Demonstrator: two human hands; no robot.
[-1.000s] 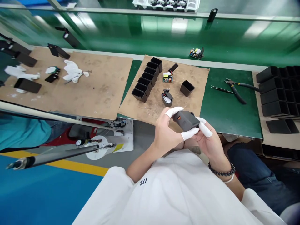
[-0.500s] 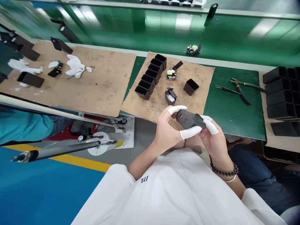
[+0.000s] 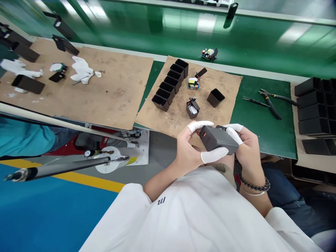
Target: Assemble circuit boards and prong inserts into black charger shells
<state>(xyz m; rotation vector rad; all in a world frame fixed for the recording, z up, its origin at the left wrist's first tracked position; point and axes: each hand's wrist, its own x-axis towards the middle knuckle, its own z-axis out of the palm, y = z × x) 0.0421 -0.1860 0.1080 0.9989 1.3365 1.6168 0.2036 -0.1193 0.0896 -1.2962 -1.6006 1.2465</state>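
Observation:
A black charger [image 3: 219,138] with an orange port in its end face is held over the bench's front edge. My left hand [image 3: 187,148], with white finger cots on thumb and finger, grips its left end from both sides. My right hand [image 3: 248,145], also in finger cots, is closed on the right end, near a small dark part at the upper edge. What that part is, I cannot make out. Beyond my hands are a black case with parts inside [image 3: 193,107], an open black case [image 3: 216,97] and a circuit board [image 3: 193,83] with a black cover attached.
A row of open black cases [image 3: 170,84] stands on the cardboard [image 3: 147,113]. To the right lie tweezers [image 3: 256,101], pliers [image 3: 271,103] and stacked cases [image 3: 312,108]. Another board [image 3: 209,53] rests on the green conveyor [image 3: 157,35]. A person's teal sleeve [image 3: 23,138] shows at left.
My hands have turned the charger, so its long side now shows more. My right hand has shifted slightly right, and the whole view has moved a little.

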